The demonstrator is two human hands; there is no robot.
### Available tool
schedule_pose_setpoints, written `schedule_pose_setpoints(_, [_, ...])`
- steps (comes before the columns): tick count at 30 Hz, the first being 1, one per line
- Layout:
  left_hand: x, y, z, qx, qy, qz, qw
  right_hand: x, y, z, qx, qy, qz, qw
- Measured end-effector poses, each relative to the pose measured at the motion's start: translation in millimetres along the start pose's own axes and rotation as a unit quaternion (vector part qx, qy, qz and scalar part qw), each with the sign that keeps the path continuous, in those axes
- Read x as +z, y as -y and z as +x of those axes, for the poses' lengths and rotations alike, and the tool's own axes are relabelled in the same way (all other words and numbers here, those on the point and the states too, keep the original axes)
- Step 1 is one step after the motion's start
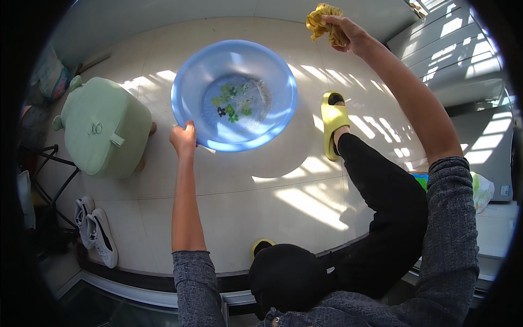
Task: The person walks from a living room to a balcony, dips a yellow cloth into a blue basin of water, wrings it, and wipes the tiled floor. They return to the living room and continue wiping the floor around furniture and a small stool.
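Note:
A large blue plastic basin (280, 81) with a flower pattern on its bottom stands on the tiled floor before me; its near side looks tilted, but I cannot tell if it is lifted. My left hand (184, 137) grips the basin's rim at the lower left. My right hand (347, 34), up at the far right, is closed round a crumpled yellow cloth (323, 22), away from the basin. Some clear water or wet sheen shows in the basin's bottom.
At the left is a pale green padded stool (102, 126), with white sneakers (98, 237) and a black metal frame (53, 180) near it. My foot in a yellow-green slide (336, 122) is right of the basin. Grey cabinets (449, 49) line the right side.

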State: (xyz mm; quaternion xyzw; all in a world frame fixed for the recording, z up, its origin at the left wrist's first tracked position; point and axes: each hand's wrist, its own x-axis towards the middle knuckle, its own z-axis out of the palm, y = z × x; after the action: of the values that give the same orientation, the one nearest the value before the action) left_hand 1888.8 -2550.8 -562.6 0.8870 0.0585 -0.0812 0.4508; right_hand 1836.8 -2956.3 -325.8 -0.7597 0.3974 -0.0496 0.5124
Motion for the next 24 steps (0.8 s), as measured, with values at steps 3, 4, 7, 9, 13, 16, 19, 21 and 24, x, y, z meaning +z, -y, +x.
schedule_pose_setpoints(3, [-31, -3, -3, -0.030, -0.012, 0.031, 0.999, -23, -30, 62, -0.020, -0.012, -0.003, 1.000])
schedule_pose_setpoints(4, [-37, 12, 0, -0.037, -0.003, 0.046, 0.998, -20, -40, 71, -0.018, -0.027, -0.002, 0.999])
schedule_pose_setpoints(7, [-56, 22, 3, -0.060, 0.007, 0.060, 0.996, -29, -70, 123, 0.050, 0.007, 0.144, 0.988])
schedule_pose_setpoints(9, [-78, 26, 1, -0.094, 0.037, 0.059, 0.993, -8, -78, 136, 0.054, 0.041, 0.192, 0.979])
schedule_pose_setpoints(13, [-110, -12, -32, 0.033, -0.007, 0.359, 0.933, 19, -89, 142, 0.088, 0.131, 0.339, 0.928])
schedule_pose_setpoints(16, [-91, -96, -33, 0.067, -0.007, 0.345, 0.936, 37, -105, 160, 0.103, 0.171, 0.378, 0.904])
schedule_pose_setpoints(19, [-23, -173, -13, 0.001, 0.109, -0.023, 0.994, 49, -99, 163, 0.063, 0.268, 0.419, 0.865])
schedule_pose_setpoints(21, [25, -227, 8, -0.096, 0.226, -0.198, 0.949, 64, -93, 165, -0.025, 0.300, 0.307, 0.903])
schedule_pose_setpoints(24, [105, -261, 42, -0.181, 0.289, -0.344, 0.875, 87, -72, 152, -0.107, 0.352, 0.212, 0.906])
